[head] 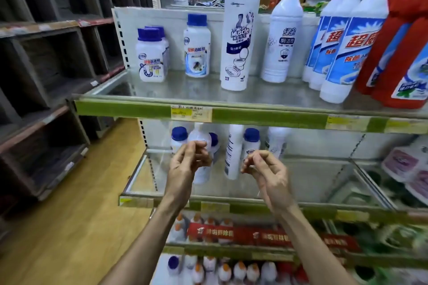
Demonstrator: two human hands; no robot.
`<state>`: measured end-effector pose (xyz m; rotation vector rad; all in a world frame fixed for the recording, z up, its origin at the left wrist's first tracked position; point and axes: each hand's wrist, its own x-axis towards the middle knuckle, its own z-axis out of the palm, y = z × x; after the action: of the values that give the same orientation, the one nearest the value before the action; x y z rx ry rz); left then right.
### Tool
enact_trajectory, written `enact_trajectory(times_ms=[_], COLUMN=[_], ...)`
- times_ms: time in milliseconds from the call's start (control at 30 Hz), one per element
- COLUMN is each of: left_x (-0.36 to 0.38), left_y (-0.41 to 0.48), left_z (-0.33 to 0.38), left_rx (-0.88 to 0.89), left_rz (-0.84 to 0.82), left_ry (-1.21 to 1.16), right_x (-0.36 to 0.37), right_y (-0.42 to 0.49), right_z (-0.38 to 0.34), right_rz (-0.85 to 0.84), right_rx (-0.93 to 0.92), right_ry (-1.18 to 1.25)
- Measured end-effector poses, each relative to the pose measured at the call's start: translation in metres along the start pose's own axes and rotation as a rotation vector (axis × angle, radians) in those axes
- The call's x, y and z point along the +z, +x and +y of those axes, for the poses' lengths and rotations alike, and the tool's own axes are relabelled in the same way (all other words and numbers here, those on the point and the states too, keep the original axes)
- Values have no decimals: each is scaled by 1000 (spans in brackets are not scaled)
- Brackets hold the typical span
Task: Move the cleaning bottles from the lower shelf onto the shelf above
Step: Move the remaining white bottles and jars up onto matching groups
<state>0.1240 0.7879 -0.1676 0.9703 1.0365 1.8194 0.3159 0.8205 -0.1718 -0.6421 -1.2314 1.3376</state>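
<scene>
On the lower shelf (312,176) stand a blue-capped jar (178,137), a white bottle (201,177), a tall white bottle (232,157), another blue-capped jar (252,141) and a white bottle (276,141). My left hand (187,164) is in front of the first white bottle, fingers curled against it; a grip is not clear. My right hand (266,171) hovers before the second jar, fingers loosely bent and holding nothing. The upper shelf (254,97) carries blue-capped jars (150,58), an orange-capped tall bottle (238,37) and a white bottle (282,37).
Blue-and-white bottles (342,41) and red bottles (398,41) crowd the upper shelf's right end. Pink packs (403,164) lie at the lower shelf's right. Dark wooden cubbies (46,65) stand to the left over a wooden floor (76,227). More bottles (220,271) fill the shelves below.
</scene>
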Motion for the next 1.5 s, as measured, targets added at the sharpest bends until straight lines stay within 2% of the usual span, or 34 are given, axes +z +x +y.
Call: enact_trajectory(times_ms=[200, 333, 433, 633, 767, 900, 1033, 1333, 1433, 1500], left_x=[5, 8, 8, 2, -8, -16, -20, -15, -10, -7], left_y=[24, 27, 24, 13, 8, 4, -5, -26, -33, -39], left_z=[-21, -36, -39, -34, -31, -31, -35, -47, -50, -51], left_rx=[-221, -302, -322, -310, -287, -284, -284, -249, -276, -355], left_rz=[43, 41, 34, 25, 37, 39, 30, -2, -40, -115], left_ry=[35, 113, 131, 110, 130, 161, 210, 542, 567, 517], right_x=[-10, -12, -13, -3, 3, 4, 2, -18, -20, -19], right_y=[44, 80, 105, 133, 136, 131, 114, 66, 52, 43], right_z=[32, 43, 51, 61, 73, 82, 78, 46, 35, 30], right_rz=[157, 130, 94, 55, 149, 147, 111, 221, 184, 156], right_rx=[129, 194, 221, 267, 292, 293, 209, 232, 266, 280], right_ry=[-393, -586, -645, -609, -566, -588, -615, -338, -288, -269])
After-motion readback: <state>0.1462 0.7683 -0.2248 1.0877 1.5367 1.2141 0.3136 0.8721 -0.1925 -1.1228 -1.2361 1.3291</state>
